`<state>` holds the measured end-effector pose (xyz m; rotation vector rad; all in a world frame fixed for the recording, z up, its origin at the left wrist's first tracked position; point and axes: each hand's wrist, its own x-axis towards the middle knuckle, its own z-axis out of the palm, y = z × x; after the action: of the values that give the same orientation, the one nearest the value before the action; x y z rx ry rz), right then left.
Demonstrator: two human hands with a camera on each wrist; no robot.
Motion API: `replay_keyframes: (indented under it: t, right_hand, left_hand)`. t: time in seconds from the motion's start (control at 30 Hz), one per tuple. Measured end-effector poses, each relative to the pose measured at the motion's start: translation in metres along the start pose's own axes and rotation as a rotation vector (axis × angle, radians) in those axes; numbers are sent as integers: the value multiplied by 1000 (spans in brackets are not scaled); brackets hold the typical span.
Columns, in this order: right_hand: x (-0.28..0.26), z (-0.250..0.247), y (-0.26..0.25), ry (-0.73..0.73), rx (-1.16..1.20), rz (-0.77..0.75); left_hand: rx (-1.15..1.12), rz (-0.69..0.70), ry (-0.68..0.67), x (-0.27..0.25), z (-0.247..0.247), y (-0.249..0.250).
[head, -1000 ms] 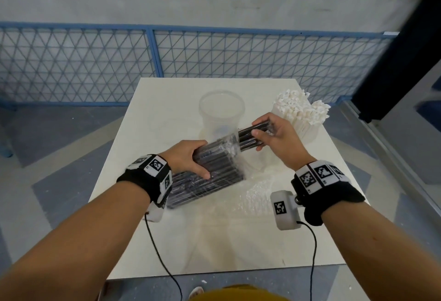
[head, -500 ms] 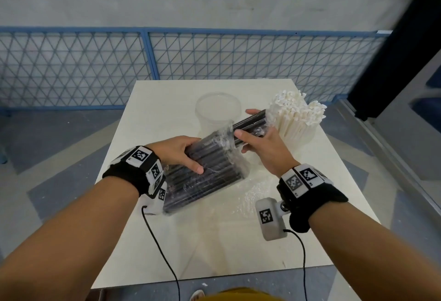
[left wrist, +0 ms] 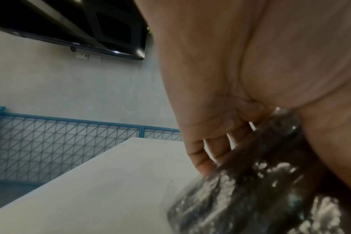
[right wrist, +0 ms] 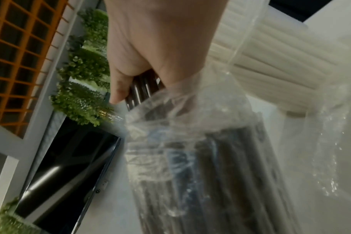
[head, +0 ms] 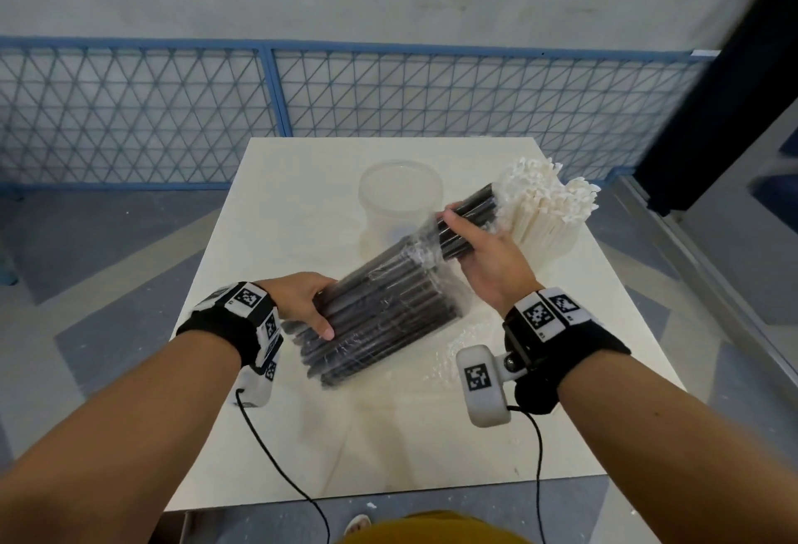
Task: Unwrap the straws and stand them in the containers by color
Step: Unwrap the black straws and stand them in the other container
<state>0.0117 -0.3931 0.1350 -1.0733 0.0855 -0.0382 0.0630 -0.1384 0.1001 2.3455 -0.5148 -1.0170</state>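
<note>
A bundle of black straws (head: pixel 380 306) in a clear plastic wrap (right wrist: pixel 190 142) is held tilted above the white table (head: pixel 302 198). My left hand (head: pixel 302 306) grips the wrapped lower end (left wrist: pixel 250 182). My right hand (head: pixel 475 241) grips a handful of black straws (right wrist: pixel 142 90) that stick out of the wrap's open upper end. Behind them stands an empty clear container (head: pixel 399 198). To its right a container (head: pixel 552 237) is packed with upright white straws (right wrist: pixel 270 55).
A crumpled clear wrapper (head: pixel 449 349) lies on the table under my right wrist. A blue mesh fence (head: pixel 388 103) runs behind the table. A dark panel (head: pixel 734 90) stands at the far right. Cables hang from both wrist cameras.
The bundle has tilted up more steeply, and my left hand has slid down to its lower end. The right hand's black straws stick further out of the wrap, toward the white straws.
</note>
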Motion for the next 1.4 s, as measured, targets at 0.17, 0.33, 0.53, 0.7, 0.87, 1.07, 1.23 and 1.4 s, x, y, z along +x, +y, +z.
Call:
replay_keyframes:
  t: [0.17,0.33,0.53,0.7,0.87,1.07,1.23,1.4]
  right_hand:
    - [9,-11,-14,58,38,-16]
    - [9,-1,-9,17,151,3]
    - [9,2,-9,77,114,16]
    - [11,-1,-28,184,47,-60]
    - [14,-8,-43,321,-21,-149]
    - [20,-8,-42,266,-400,-114]
    - [22,0,-40,174,-511,-18]
    - [22,9,-40,142,-425,48]
  left_hand:
    - [98,-35,-20,-5,-2,-20]
    - [77,19,34,-3,-6,-12]
    - [55,6,-72,1,-9,-10]
    - [42,-38,-136,1,-11,-20]
    - [109,-108,-228,2,-11,-29]
    - [229,-156,-171,18,1,-30]
    - [320,-209,-13,31,-4,-5]
    - [49,-121,469,50,-19,40]
